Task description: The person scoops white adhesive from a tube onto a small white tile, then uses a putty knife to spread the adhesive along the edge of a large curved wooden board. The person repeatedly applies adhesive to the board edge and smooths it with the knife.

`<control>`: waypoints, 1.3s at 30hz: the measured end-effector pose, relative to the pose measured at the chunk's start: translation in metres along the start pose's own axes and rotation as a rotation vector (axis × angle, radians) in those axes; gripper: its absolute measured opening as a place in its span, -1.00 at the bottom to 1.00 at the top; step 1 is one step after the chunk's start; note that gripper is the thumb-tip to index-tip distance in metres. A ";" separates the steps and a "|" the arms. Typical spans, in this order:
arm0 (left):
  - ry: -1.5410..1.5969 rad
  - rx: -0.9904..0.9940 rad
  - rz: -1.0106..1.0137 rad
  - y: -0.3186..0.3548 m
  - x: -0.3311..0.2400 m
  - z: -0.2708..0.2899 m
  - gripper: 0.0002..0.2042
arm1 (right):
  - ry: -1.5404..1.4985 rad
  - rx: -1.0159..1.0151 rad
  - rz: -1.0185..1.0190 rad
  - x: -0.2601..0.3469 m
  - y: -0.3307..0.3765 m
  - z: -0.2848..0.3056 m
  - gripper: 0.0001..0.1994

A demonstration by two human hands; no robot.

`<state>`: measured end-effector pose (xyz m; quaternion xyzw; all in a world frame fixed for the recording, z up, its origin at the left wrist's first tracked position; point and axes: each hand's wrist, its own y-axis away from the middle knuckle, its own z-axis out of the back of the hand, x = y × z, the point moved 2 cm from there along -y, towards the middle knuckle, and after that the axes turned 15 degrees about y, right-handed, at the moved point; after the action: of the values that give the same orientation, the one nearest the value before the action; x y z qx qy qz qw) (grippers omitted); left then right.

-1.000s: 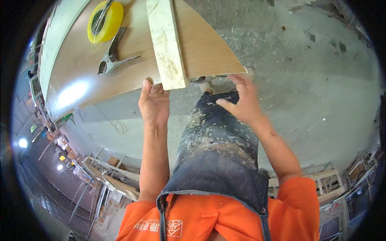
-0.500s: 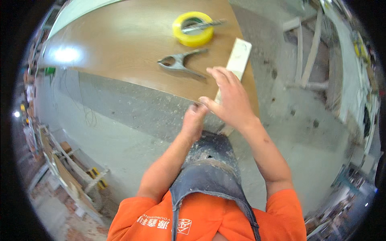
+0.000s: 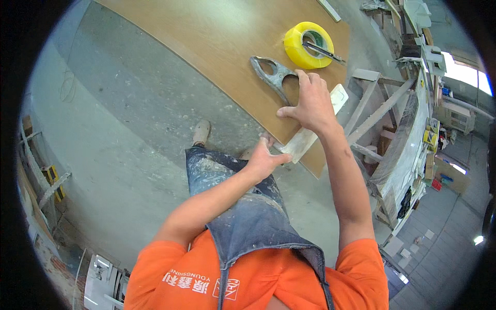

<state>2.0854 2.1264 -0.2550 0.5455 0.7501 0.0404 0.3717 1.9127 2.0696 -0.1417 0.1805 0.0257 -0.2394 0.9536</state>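
Note:
A grey metal spring clamp [image 3: 269,77] lies on the brown board [image 3: 206,46], its jaws pointing to the far left. My right hand [image 3: 312,103] closes around its handle ends, fingers at the far handle and thumb by the near one. Under that wrist a pale flat strip [image 3: 302,143] runs along the board's near right part. My left hand [image 3: 264,161] grips the strip's near end at the board's corner, thumb against the strip; its other fingers are partly hidden by the board edge. A yellow tape roll [image 3: 297,49] with a utility knife [image 3: 323,51] across it sits beyond the clamp.
Another narrow white strip [image 3: 328,9] lies at the board's far edge. Wooden trestle legs [image 3: 380,116] and a long wrapped bench [image 3: 403,155] stand to the right. Grey concrete floor [image 3: 129,124] spreads left of the board. A striped yellow-black object [image 3: 53,182] is at the far left.
My right hand has left the pale strip and come to the spring clamp's handles. My left hand has shifted onto the strip's near end. The whole view has turned toward the right.

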 end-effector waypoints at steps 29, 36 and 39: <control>-0.001 -0.158 -0.217 0.003 0.017 0.006 -0.14 | -0.606 0.272 -0.009 -0.220 0.088 -0.178 -0.47; 0.014 -0.179 -0.248 0.000 0.022 0.013 -0.19 | -0.603 0.354 0.046 -0.220 0.059 -0.156 -0.46; 0.002 -0.187 -0.252 -0.001 0.022 0.009 -0.22 | -0.554 0.390 0.019 -0.224 0.062 -0.150 -0.40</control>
<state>2.0868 2.1415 -0.2729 0.4103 0.8058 0.0637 0.4222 1.7496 2.2744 -0.2310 0.2879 -0.2823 -0.2711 0.8740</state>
